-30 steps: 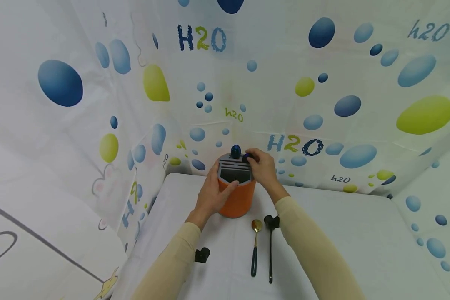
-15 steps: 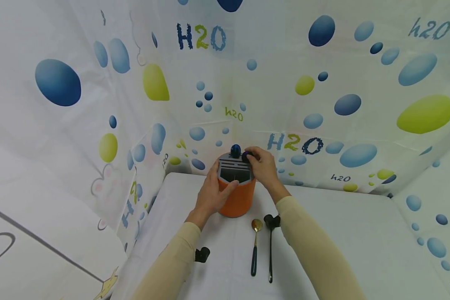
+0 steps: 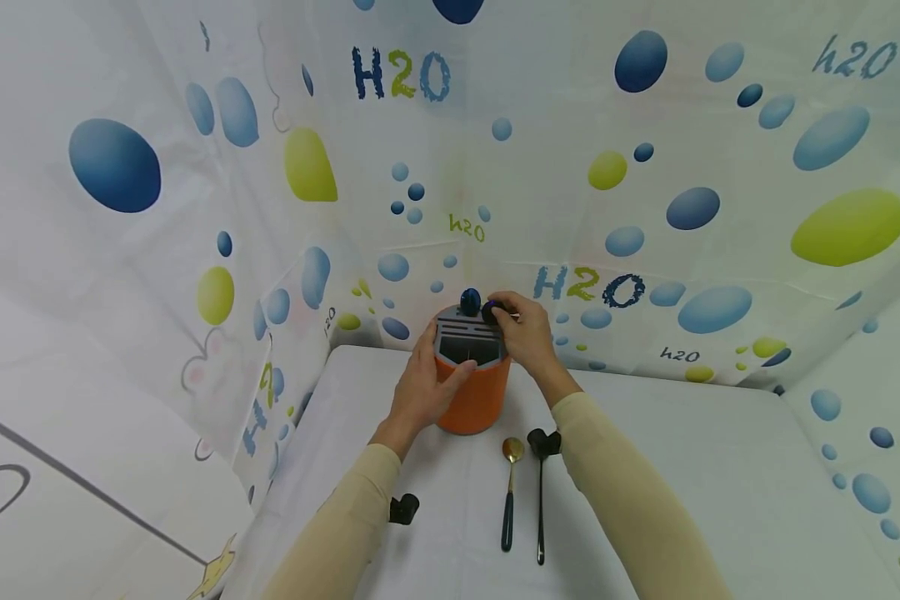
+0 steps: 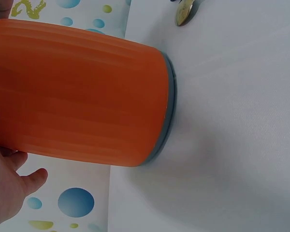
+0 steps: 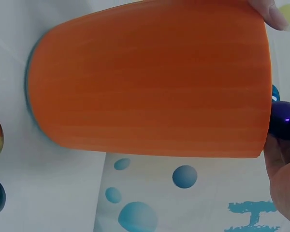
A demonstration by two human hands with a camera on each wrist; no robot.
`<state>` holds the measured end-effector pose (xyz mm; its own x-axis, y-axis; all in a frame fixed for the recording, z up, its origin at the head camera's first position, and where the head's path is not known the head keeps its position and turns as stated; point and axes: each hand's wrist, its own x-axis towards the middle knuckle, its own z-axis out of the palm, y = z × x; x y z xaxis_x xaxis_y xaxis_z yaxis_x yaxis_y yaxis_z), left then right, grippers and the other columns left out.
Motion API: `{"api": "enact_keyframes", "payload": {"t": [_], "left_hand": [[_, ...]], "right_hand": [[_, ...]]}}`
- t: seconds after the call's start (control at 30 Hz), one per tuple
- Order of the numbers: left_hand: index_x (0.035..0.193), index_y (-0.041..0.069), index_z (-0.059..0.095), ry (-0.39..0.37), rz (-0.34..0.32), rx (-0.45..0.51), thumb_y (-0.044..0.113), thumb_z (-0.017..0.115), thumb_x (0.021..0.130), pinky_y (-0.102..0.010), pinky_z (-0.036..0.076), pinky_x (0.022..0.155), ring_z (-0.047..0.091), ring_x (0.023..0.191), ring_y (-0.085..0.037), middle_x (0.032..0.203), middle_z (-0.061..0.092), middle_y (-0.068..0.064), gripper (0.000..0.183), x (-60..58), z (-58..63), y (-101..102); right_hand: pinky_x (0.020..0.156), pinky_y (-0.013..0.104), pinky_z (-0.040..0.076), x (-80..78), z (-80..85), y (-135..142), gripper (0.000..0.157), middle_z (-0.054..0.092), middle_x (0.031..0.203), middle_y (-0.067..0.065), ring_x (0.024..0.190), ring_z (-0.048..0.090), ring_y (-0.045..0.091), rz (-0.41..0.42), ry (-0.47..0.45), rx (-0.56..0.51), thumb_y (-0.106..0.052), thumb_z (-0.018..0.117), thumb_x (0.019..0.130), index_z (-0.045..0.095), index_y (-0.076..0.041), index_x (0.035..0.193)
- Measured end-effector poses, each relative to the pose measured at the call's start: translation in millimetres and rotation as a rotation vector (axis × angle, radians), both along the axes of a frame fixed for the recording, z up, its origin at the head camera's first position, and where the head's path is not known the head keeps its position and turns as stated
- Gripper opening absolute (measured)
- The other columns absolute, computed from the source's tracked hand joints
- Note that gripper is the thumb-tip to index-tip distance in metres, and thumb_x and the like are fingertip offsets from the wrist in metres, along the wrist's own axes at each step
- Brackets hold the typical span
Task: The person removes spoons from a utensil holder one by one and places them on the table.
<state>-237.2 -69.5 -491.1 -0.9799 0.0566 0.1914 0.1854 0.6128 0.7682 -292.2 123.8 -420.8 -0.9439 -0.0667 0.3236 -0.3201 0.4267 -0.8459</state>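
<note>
An orange utensil holder (image 3: 474, 400) with a grey slotted top (image 3: 471, 327) stands upright near the table's back edge. My left hand (image 3: 422, 392) grips its left side, thumb over the front rim. At the back right of the top, my right hand (image 3: 528, 335) pinches a glossy purple-blue rounded piece (image 5: 283, 118), which looks like a spoon's bowl. Whatever lies below that piece is hidden. Just left of it, a similar dark blue rounded piece (image 3: 470, 302) sticks up from the top. The front opening of the top is dark inside.
On the white table (image 3: 690, 467), a gold-bowled spoon (image 3: 507, 492) with a dark handle lies in front of the holder. A dark spoon (image 3: 541, 500) lies to its right, partly beside the right sleeve. A printed white sheet (image 3: 555, 167) hangs close behind the holder.
My right hand has risen very slightly with the purple-blue piece between its fingers. The left hand and the holder have stayed in place.
</note>
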Motion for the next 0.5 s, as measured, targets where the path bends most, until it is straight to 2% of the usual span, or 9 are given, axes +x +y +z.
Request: {"api": "enact_keyframes", "payload": {"t": [0.2,0.5], "left_hand": [[0.168,0.032,0.005,-0.002,-0.006,-0.004,0.084,0.05,0.09,-0.062,0.038,0.119,0.04,0.151,-0.032,0.17,0.028,-0.003,0.104,0.8,1.8,0.1],[0.168,0.032,0.004,-0.025,0.002,-0.004,0.082,0.051,0.091,-0.06,0.037,0.121,0.038,0.153,-0.032,0.171,0.027,-0.004,0.103,1.2,3.6,0.5]], "right_hand": [[0.097,0.045,0.058,1.7,2.3,1.2,0.019,0.073,0.113,0.012,0.104,0.065,0.026,0.007,-0.002,-0.019,-0.011,0.061,0.105,0.073,-0.01,0.12],[0.092,0.041,0.059,3.0,7.6,4.4,0.022,0.074,0.118,0.011,0.105,0.066,0.025,0.019,0.029,-0.011,-0.012,0.06,0.106,0.072,-0.008,0.124]]}}
